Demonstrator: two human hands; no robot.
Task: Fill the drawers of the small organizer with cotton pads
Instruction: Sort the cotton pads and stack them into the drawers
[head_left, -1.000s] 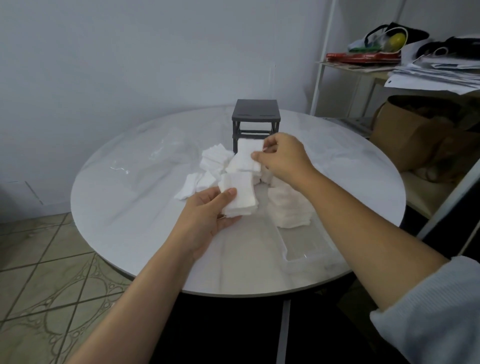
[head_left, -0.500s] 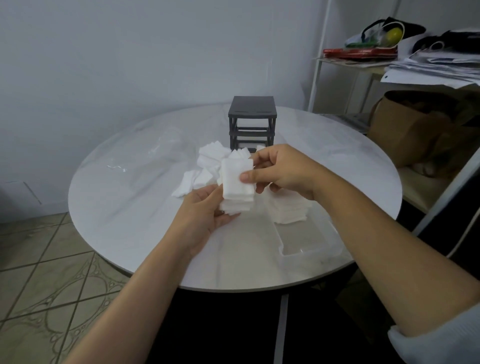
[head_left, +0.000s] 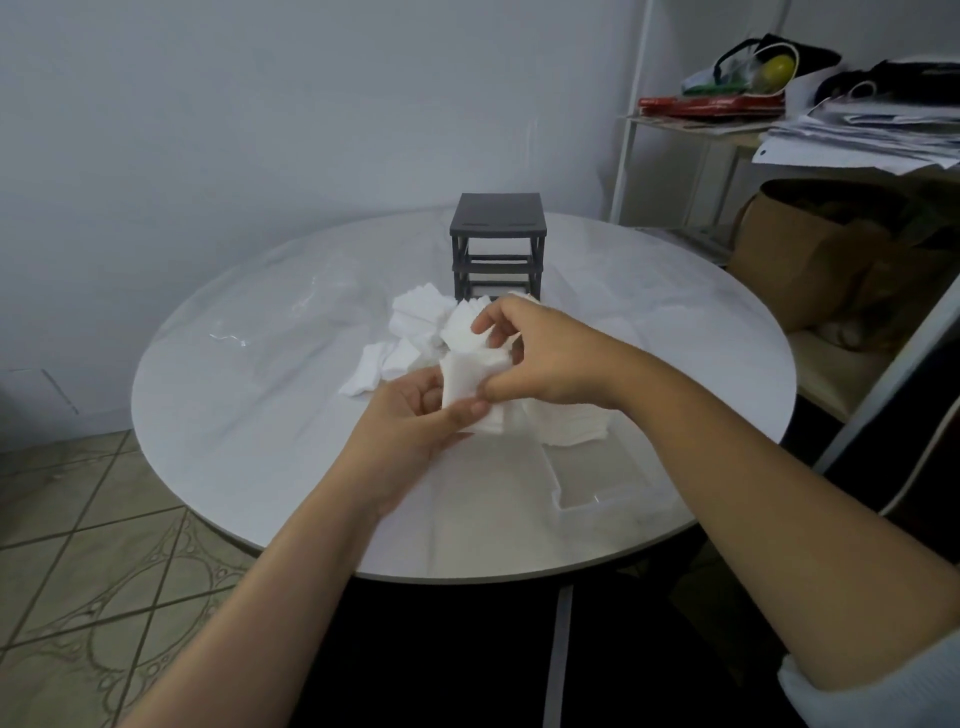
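Both hands meet over the middle of the round table (head_left: 234, 441). Left hand (head_left: 415, 415) grips a stack of cotton pads (head_left: 470, 379); right hand (head_left: 540, 358) pinches its top. Loose pads (head_left: 415, 317) lie beyond. Dark organizer (head_left: 498, 244) stands near the far edge.

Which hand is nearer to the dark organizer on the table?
The right hand. Its raised fingers are just in front of the organizer. The left hand is lower in the view, nearer the person, and holds the stack of cotton pads.
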